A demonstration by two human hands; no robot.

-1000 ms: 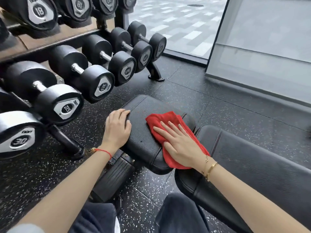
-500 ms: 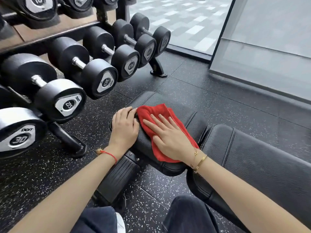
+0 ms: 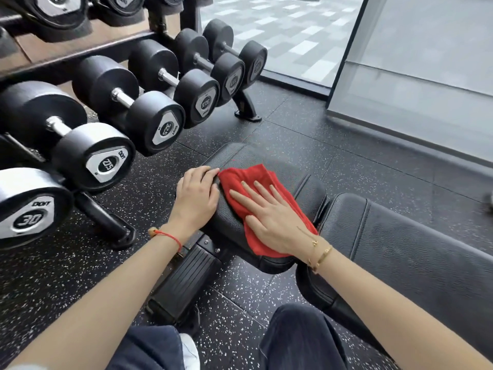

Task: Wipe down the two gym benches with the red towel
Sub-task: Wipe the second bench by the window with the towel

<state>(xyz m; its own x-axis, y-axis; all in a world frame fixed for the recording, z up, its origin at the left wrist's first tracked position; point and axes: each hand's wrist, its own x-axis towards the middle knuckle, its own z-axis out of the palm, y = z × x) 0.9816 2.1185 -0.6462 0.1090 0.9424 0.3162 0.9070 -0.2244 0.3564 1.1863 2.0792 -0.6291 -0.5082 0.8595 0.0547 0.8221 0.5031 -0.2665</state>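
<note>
Right hand (image 3: 274, 220) flat, fingers straight and spread, pressing the red towel (image 3: 256, 198) onto the seat pad (image 3: 306, 193) of the bench. Over the last second the towel has slid toward 10 o'clock across the pad: it was mid-pad, well apart from the left hand (image 3: 197, 201), and now its left corner is touching or just beside that hand's fingertips. Left hand hasn't moved on the pad; fingers curled over the 9 o'clock edge, gripping it to brace. So this stroke has reached the left end of the seat; my read is the next pass goes back toward 3 o'clock. Back pad (image 3: 400, 249) at 3–4 o'clock looks untouched by the towel right now. Second bench not in view, so the task is early. Dumbbell rack (image 3: 106, 124) sits at 9–11 o'clock, clear of the wipe path.
</note>
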